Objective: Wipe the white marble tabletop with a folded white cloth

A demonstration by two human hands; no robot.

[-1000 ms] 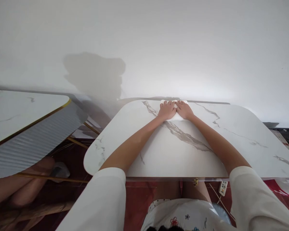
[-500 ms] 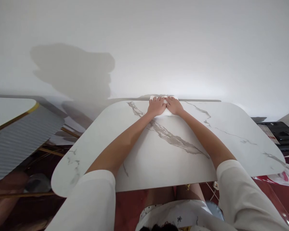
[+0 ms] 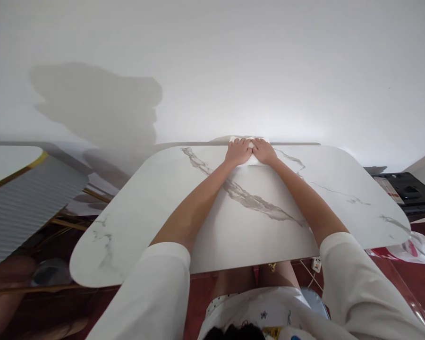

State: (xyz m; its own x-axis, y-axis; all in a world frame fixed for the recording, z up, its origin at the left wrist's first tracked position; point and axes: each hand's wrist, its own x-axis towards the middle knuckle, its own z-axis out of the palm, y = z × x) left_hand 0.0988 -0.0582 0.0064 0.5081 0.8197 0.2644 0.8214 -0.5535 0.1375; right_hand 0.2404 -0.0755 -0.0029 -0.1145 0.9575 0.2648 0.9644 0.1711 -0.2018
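A folded white cloth (image 3: 257,159) lies at the far edge of the white, grey-veined tabletop (image 3: 248,236), close against the wall. My left hand (image 3: 238,152) presses on its left part, with bent fingers closed down on the fabric. On the right part, my right hand (image 3: 264,152) grips it the same way. Both thumbs meet near the middle of the cloth, and much of the fabric is hidden under the palms. My arms reach far forward across the tabletop.
A plain wall (image 3: 269,71) rises right behind the table. Another table with a gold edge and ribbed grey side (image 3: 31,203) stands at left. At right are a black case-like object (image 3: 411,191), a plastic bag (image 3: 416,248) and a white power strip (image 3: 316,264).
Both hands and the cloth have slid a little to the right along the far edge. The camera view has also shifted slightly.
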